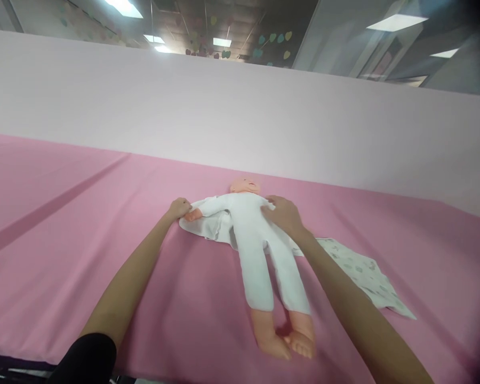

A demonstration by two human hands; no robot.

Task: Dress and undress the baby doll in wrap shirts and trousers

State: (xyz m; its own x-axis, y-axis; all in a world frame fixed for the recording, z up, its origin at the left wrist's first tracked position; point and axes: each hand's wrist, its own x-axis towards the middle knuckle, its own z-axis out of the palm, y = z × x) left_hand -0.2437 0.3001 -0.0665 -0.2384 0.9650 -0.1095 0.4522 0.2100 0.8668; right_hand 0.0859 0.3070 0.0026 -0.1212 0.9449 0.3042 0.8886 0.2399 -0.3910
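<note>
A baby doll [248,218] with a white cloth body lies on its back, its head away from me and its bare feet toward me. A white baby garment [204,226] is spread beneath its upper body and out to the left. My left hand [180,208] is closed on the garment's left edge, just beside the doll's small hand [193,214]. Curled over the doll's side at the right of its chest is my right hand [284,214]. That hand hides the doll's arm on this side, and some of its fingertips are out of sight.
A pink sheet [176,320] with creases covers the table. To the right, partly behind my right forearm, lies a white printed cloth [364,272]. A white wall panel [208,112] rises along the far edge, with glass above it.
</note>
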